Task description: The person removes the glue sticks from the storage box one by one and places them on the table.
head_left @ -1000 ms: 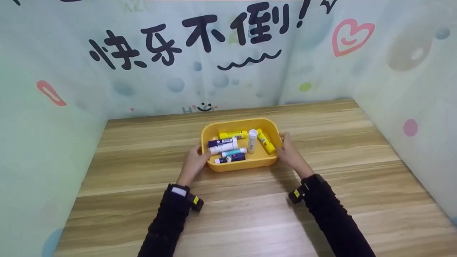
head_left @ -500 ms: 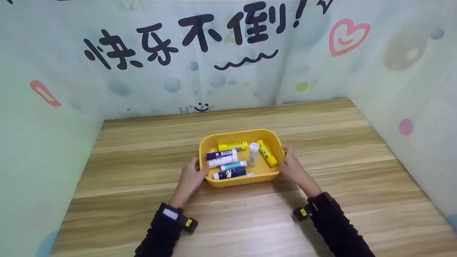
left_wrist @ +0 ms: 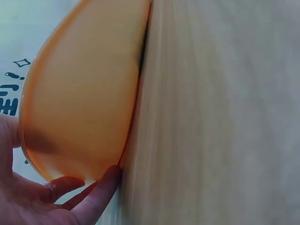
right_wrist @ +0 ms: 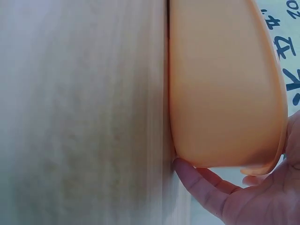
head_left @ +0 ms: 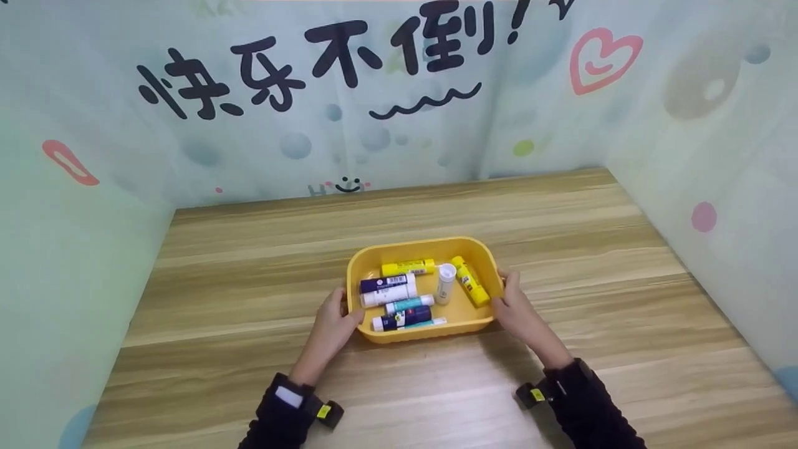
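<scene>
A yellow plastic bin (head_left: 418,335) with rounded corners is held between both hands, close over the wooden table. My left hand (head_left: 335,325) grips its left end, thumb over the rim and fingers curled along the outer wall. At the opposite end my right hand (head_left: 520,315) grips in the same way. Inside lie several glue sticks: a yellow one (head_left: 408,267) at the back, another yellow one (head_left: 471,282) tilted at the right, dark blue and white ones at the left. One white glue stick (head_left: 444,287) stands upright. Both wrist views show fingertips near the bin's bottom edge.
The wood-grain table (head_left: 218,280) spreads around the bin on all sides. Printed cloth walls (head_left: 249,143) with black lettering, bubbles and a pink heart enclose it at the back, left and right.
Both hands have brought the yellow bin closer to the person, down in the head view. The glue sticks inside keep their arrangement, and the head view has shifted slightly.
</scene>
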### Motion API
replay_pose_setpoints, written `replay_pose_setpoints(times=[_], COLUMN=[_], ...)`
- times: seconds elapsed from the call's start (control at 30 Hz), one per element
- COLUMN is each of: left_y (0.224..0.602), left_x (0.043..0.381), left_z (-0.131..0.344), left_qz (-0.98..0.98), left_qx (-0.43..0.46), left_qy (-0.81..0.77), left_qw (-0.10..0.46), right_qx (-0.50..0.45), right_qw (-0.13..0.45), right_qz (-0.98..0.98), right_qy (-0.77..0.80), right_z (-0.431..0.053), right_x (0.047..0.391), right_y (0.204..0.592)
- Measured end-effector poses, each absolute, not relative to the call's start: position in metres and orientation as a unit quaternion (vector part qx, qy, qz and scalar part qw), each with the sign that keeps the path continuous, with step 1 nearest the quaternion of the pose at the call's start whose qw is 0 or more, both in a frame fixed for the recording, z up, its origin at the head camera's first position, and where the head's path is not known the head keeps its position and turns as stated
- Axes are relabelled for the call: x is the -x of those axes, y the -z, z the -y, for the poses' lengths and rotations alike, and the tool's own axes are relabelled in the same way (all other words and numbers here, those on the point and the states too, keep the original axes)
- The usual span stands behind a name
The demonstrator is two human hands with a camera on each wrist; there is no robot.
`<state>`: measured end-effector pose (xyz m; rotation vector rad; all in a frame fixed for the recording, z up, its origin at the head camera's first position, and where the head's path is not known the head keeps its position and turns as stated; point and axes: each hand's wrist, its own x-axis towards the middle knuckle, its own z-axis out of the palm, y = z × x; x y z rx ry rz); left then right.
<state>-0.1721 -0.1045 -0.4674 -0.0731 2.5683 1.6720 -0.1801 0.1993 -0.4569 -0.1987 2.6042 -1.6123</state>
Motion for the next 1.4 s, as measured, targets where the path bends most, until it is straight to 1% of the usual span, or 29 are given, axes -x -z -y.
replay_pose_setpoints(times=[0.37, 0.57, 0.7, 0.87, 1.03, 1.1, 1.23, 1.33, 1.4], left_y=[0.468, 0.47, 0.473, 0.475, 0.469, 0.461, 0.443, 0.44, 0.443], left_x=[0.159, 0.16, 0.16, 0.161, 0.161, 0.158, 0.15, 0.149, 0.15], left_z=[0.104, 0.104, 0.104, 0.108, 0.111, 0.111, 0.109, 0.108, 0.109], left_qz=[-0.816, -0.79, -0.771, -0.765, -0.753, -0.756, -0.762, -0.762, -0.759], left_qx=[0.008, 0.004, 0.016, 0.019, -0.007, -0.016, -0.016, -0.017, -0.018], left_qy=[-0.576, -0.608, -0.628, -0.634, -0.646, -0.642, -0.633, -0.633, -0.636], left_qw=[0.048, 0.078, 0.102, 0.114, 0.127, 0.13, 0.136, 0.136, 0.137], right_qx=[0.064, 0.059, 0.063, 0.081, 0.117, 0.138, 0.167, 0.168, 0.17], right_qw=[0.032, 0.03, 0.053, 0.075, 0.047, 0.044, 0.076, 0.092, 0.088], right_qz=[-0.85, -0.849, -0.856, -0.892, -0.928, -0.924, -0.911, -0.911, -0.917], right_qy=[0.521, 0.524, 0.511, 0.439, 0.352, 0.353, 0.37, 0.365, 0.35], right_z=[-0.202, -0.205, -0.206, -0.205, -0.197, -0.191, -0.175, -0.158, -0.148], right_x=[0.167, 0.165, 0.164, 0.169, 0.178, 0.18, 0.18, 0.179, 0.18], right_y=[0.461, 0.461, 0.456, 0.441, 0.416, 0.404, 0.383, 0.377, 0.379])
